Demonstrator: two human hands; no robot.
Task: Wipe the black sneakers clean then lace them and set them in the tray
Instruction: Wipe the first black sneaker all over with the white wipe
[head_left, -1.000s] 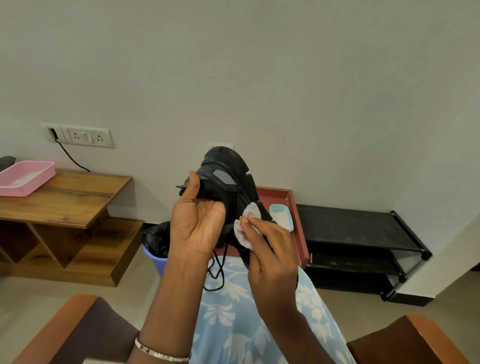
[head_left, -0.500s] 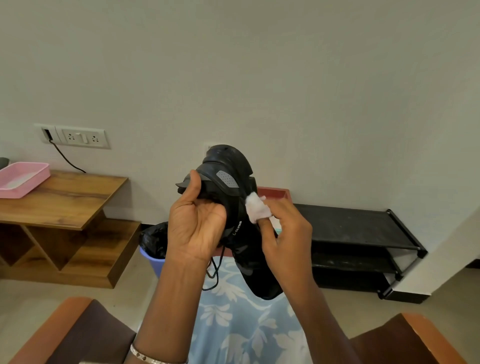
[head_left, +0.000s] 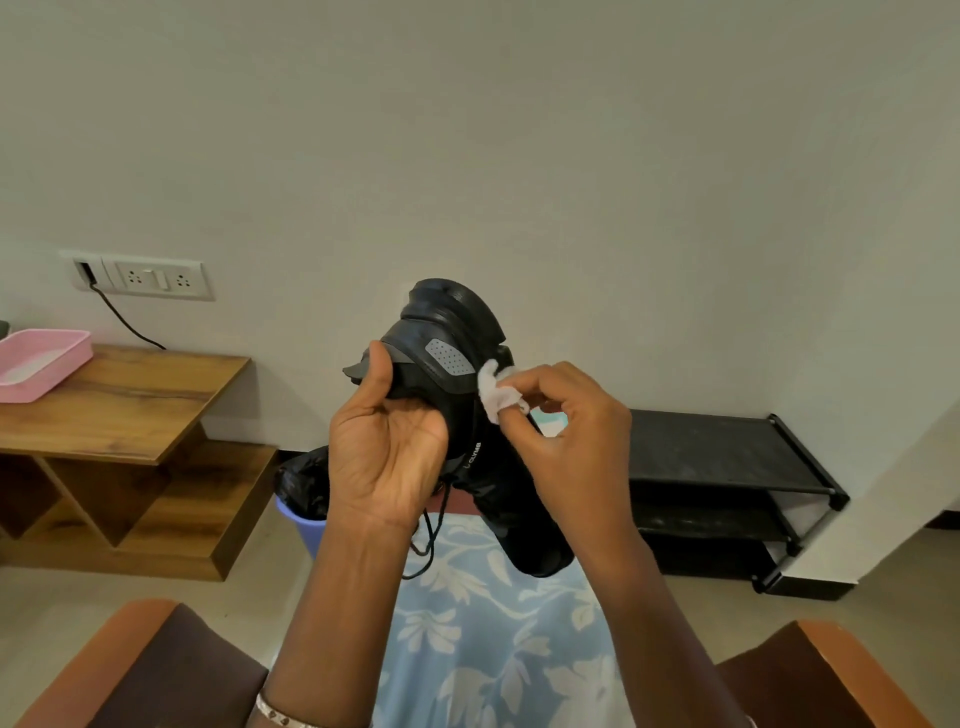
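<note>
My left hand (head_left: 387, 447) grips a black sneaker (head_left: 457, 343) by its collar and holds it up in front of me, heel raised and toe pointing down toward my lap. A loose black lace (head_left: 431, 540) dangles below the hand. My right hand (head_left: 566, 441) pinches a small white wipe (head_left: 496, 389) and presses it against the side of the sneaker, beside a grey mesh patch. The red tray (head_left: 457, 504) is almost wholly hidden behind the shoe and hands. The second sneaker is out of sight.
A black shoe rack (head_left: 727, 467) stands against the wall on the right. A wooden side table (head_left: 119, 410) on the left carries a pink tray (head_left: 41, 358). A blue bin with a black liner (head_left: 304, 493) sits on the floor. Chair armrests (head_left: 140, 670) flank my lap.
My right hand has slid the wipe up the side of the sneaker, from near the middle to the heel area. The left hand has kept its grip.
</note>
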